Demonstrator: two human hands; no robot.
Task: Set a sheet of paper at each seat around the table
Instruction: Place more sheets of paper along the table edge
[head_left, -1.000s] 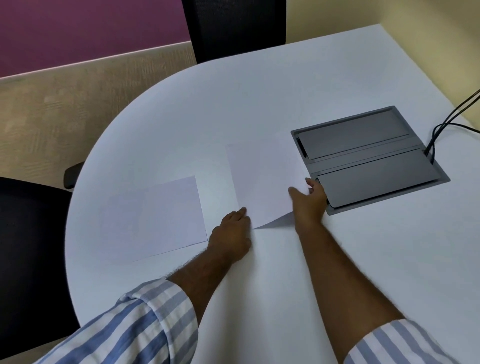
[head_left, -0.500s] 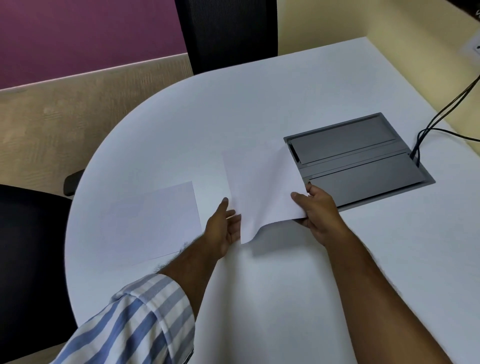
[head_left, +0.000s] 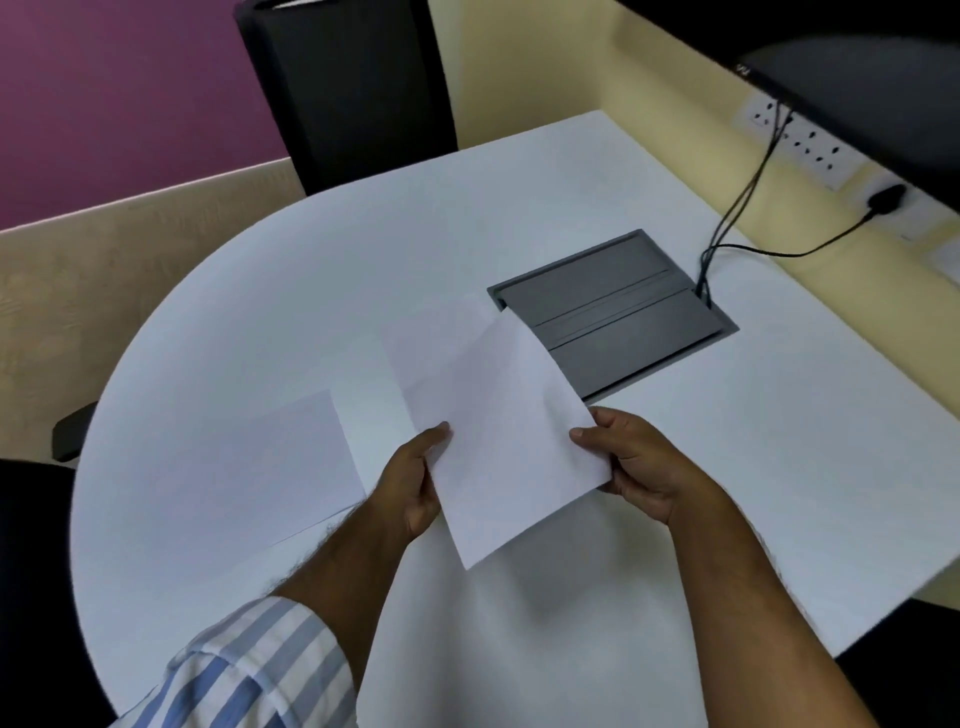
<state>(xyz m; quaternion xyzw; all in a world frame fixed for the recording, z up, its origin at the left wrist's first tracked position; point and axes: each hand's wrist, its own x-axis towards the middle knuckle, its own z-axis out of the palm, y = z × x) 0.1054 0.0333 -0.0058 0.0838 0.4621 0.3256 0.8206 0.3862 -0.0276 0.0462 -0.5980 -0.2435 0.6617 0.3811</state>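
Observation:
A white sheet of paper (head_left: 506, 441) is lifted off the white table (head_left: 311, 291), tilted toward me. My left hand (head_left: 415, 483) pinches its left edge and my right hand (head_left: 634, 462) pinches its right edge. Under and behind it, another white sheet (head_left: 436, 338) lies flat on the table, partly hidden by the held one. A third sheet (head_left: 270, 467) lies flat at the left seat, in front of a black chair (head_left: 31, 571).
A grey cable box lid (head_left: 613, 312) is set into the table just beyond the held sheet. Black cables (head_left: 737, 208) run from it to wall sockets (head_left: 810, 140) at the right. A second black chair (head_left: 353, 88) stands at the far side.
Both hands have picked one sheet up from the pile by the grey box and drawn it toward me. My view has shifted, showing more of the right wall.

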